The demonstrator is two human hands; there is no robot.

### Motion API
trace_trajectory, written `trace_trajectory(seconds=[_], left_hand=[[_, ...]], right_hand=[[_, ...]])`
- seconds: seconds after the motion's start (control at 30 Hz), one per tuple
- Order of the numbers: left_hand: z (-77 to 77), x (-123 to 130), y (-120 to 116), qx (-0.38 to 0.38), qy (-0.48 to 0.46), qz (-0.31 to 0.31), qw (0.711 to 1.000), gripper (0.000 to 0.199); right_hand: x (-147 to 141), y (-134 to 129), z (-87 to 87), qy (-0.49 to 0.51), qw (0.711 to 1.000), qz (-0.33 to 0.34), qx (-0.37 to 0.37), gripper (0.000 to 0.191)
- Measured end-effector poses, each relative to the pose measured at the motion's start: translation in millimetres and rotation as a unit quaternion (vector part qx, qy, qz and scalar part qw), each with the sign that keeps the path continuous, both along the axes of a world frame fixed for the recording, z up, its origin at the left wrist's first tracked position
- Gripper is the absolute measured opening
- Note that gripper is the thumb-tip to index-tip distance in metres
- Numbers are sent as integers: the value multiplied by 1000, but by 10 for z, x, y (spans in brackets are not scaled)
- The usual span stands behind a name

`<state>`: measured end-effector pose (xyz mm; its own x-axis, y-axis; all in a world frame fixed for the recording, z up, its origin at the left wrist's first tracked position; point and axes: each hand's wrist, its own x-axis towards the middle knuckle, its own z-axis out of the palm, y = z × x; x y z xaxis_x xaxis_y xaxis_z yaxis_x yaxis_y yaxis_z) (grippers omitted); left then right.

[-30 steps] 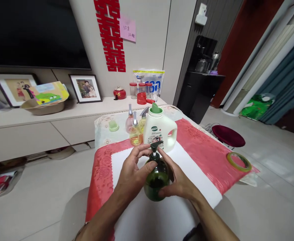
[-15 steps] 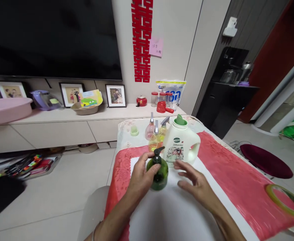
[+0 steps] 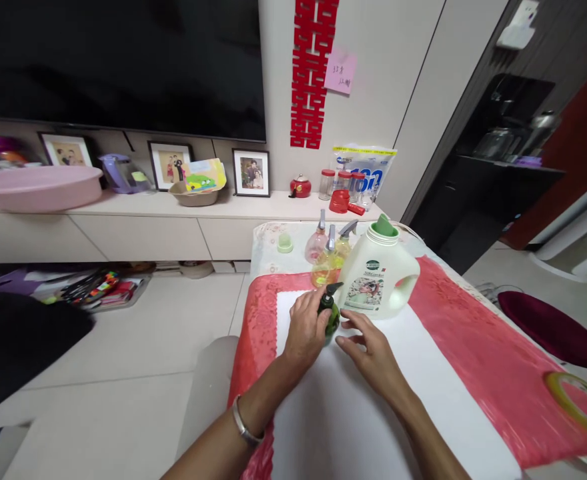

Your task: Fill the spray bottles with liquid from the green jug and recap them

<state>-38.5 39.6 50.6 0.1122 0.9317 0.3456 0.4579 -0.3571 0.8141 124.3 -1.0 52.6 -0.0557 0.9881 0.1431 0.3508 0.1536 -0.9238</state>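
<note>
A dark green pump bottle (image 3: 332, 322) with a black pump head stands upright on the white mat (image 3: 353, 420). My left hand (image 3: 305, 328) is closed around its left side and covers much of it. On the other side, my right hand (image 3: 371, 348) has its fingers apart and slightly curved, the tips close to the bottle; whether they touch it I cannot tell. Just behind is a large pale green detergent jug (image 3: 373, 283), uncapped, with a green spout at its mouth. To the jug's left are a pink spray bottle (image 3: 316, 245) and yellow spray bottles (image 3: 323, 271).
A light green cap (image 3: 284, 244) lies at the table's back left. On the red cloth (image 3: 468, 340) at right is a roll of yellow tape (image 3: 573, 407). Beyond the table, a cabinet (image 3: 148, 230) holds a red pot (image 3: 300, 187), lidded jars and a pink basin (image 3: 38, 188).
The view has turned left. My left hand has moved further around the bottle, covering more of it. The right hand has come closer to the bottle's right side.
</note>
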Motion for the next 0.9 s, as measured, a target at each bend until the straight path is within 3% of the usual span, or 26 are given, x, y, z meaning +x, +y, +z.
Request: trace_trajectory(seconds=[0.13, 0.3, 0.4, 0.53, 0.63, 0.73, 0.9], left_hand=[[-54, -107, -158, -59, 2, 41, 997, 60], [-189, -316, -476, -113, -125, 111, 979, 67], [-127, -387, -607, -122, -206, 141, 961, 51], [190, -387, -719, -126, -257, 72, 955, 24], [420, -337, -807, -80, -273, 8, 959, 38], [504, -256, -882, -40, -280, -42, 958, 60], [421, -89, -889, -110, -263, -40, 958, 73]], right_hand=[[-31, -110, -296, 7, 999, -18, -40, 54], [104, -288, -457, 52, 993, -38, -98, 49], [131, -366, -374, 84, 989, -36, -115, 54], [67, -492, -50, 139, 987, -30, -74, 39], [-4, -641, 220, 184, 983, -15, -15, 29], [-77, -776, 348, 220, 975, 4, 24, 41], [-192, -756, 161, 272, 962, -5, 17, 58]])
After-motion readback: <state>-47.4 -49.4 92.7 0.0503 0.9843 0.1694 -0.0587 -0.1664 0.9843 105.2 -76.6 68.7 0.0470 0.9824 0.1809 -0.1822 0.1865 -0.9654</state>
